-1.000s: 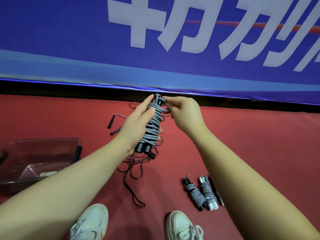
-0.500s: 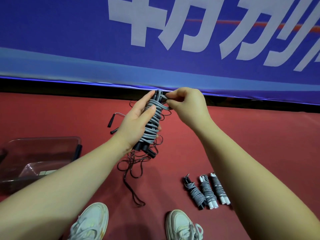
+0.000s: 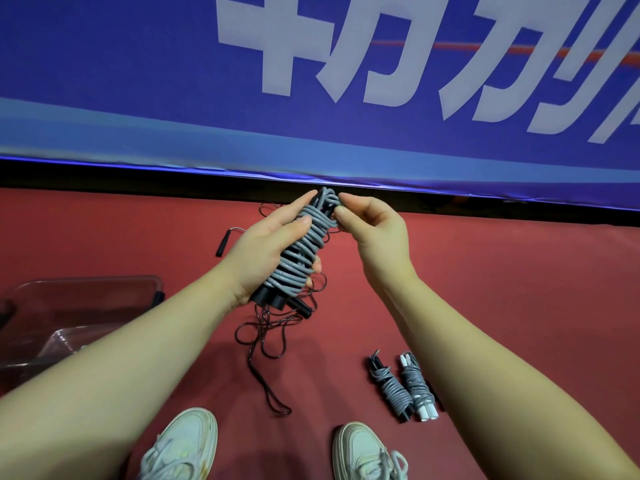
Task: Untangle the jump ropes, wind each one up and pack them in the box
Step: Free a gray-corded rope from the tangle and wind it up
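My left hand [image 3: 266, 247] grips a grey jump rope [image 3: 304, 251] wound round its black handles, held above the red floor. My right hand [image 3: 372, 226] pinches the rope's end at the top of the bundle. Beneath it lies a thin dark rope [image 3: 266, 344] in a loose tangle, with a black handle [image 3: 223, 242] further left. Two wound grey ropes [image 3: 403, 386] lie side by side at the lower right. The clear plastic box [image 3: 83, 299] stands at the left, partly behind my left forearm.
A blue banner with white characters [image 3: 311, 81] hangs across the back, a dark gap under it. My two pale shoes [image 3: 360, 452] show at the bottom edge. Red floor [image 3: 519, 289] stretches to the right.
My right hand has turned palm-up at the top of the bundle, still pinching the rope's end. My right forearm now hides the third wound rope on the floor.
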The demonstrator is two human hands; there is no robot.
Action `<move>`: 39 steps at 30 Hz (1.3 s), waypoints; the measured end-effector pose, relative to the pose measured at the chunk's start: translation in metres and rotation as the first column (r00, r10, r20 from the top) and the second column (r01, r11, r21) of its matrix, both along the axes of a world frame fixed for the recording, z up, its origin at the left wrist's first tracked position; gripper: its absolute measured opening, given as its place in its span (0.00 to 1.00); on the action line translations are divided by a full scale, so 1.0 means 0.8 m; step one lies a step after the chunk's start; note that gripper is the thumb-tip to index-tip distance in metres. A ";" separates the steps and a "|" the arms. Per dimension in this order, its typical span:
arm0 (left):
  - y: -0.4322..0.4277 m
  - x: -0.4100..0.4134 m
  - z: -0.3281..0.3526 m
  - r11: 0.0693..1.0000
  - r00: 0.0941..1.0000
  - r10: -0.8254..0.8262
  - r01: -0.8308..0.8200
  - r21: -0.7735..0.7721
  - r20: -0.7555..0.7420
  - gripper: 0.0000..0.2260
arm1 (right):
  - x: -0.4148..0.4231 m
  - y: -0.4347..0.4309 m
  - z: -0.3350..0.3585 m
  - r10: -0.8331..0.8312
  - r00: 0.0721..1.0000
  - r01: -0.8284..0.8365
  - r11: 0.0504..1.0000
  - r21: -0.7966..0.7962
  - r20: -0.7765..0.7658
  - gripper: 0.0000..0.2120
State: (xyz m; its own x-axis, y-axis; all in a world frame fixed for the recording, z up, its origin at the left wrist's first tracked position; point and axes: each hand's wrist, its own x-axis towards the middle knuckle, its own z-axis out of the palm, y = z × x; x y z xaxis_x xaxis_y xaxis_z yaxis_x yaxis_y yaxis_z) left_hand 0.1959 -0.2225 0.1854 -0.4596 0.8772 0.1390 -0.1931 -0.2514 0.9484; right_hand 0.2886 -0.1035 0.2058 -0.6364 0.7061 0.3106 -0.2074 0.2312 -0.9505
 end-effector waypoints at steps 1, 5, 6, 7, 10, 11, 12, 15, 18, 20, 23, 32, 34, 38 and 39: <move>0.000 -0.001 0.001 1.000 1.000 -0.001 0.001 0.006 0.010 0.22 | -0.001 -0.001 -0.002 0.002 1.000 -0.002 1.000 0.012 -0.020 0.11; 0.001 -0.002 0.004 1.000 0.999 0.009 -0.011 0.026 0.046 0.19 | -0.002 0.004 0.001 -0.090 0.995 0.101 0.931 0.352 -0.047 0.12; 0.000 -0.002 0.005 1.000 0.999 -0.001 0.000 0.023 0.052 0.19 | -0.001 0.006 0.001 -0.111 0.992 0.126 0.879 0.460 -0.060 0.10; -0.002 -0.003 0.006 1.000 0.998 -0.022 0.021 0.020 0.062 0.19 | 0.000 0.007 0.000 -0.119 0.990 0.138 0.827 0.545 -0.072 0.08; -0.010 -0.005 0.011 0.994 0.992 -0.107 0.107 0.003 0.060 0.22 | 0.005 0.009 -0.001 -0.089 0.994 0.110 0.787 0.607 -0.065 0.07; -0.012 -0.006 0.013 0.992 0.991 -0.126 0.126 -0.003 0.054 0.22 | 0.007 0.010 0.001 -0.073 0.996 0.094 0.795 0.599 -0.059 0.08; -0.014 -0.006 0.015 0.991 0.990 -0.133 0.134 -0.011 0.042 0.21 | 0.008 0.011 0.003 -0.060 0.997 0.079 0.803 0.591 -0.052 0.10; -0.012 -0.013 0.019 0.993 0.989 -0.073 0.061 -0.100 -0.128 0.20 | 0.010 0.016 0.008 -0.058 0.998 0.048 0.814 0.579 -0.001 0.11; -0.013 -0.017 0.018 0.984 0.959 -0.055 0.004 -0.178 -0.280 0.20 | 0.013 0.018 0.007 -0.024 0.997 -0.021 0.837 0.547 0.075 0.10; -0.017 -0.016 0.019 0.985 0.964 -0.066 0.021 -0.172 -0.259 0.20 | 0.016 0.017 0.012 0.063 0.990 -0.111 0.898 0.427 0.126 0.08; -0.017 -0.018 0.021 0.987 0.962 -0.078 0.037 -0.158 -0.263 0.20 | 0.016 0.016 0.026 0.181 0.971 -0.212 0.955 0.206 0.159 0.08; -0.021 -0.027 0.018 0.955 0.888 -0.125 -0.013 -0.297 -0.442 0.20 | 0.022 0.020 0.034 0.133 0.886 -0.353 0.813 0.463 0.444 0.22; -0.023 -0.026 0.018 0.951 0.879 -0.147 0.000 -0.309 -0.454 0.20 | 0.023 0.021 0.031 0.132 0.890 -0.354 0.803 0.479 0.437 0.17; -0.029 -0.019 0.023 0.933 0.907 -0.242 0.120 -0.339 -0.344 0.18 | 0.030 0.025 0.016 0.269 0.875 -0.424 0.827 0.369 0.402 0.13; -0.030 -0.018 0.025 0.926 0.918 -0.267 0.160 -0.342 -0.294 0.19 | 0.031 0.026 0.014 0.320 0.867 -0.452 0.827 0.334 0.383 0.13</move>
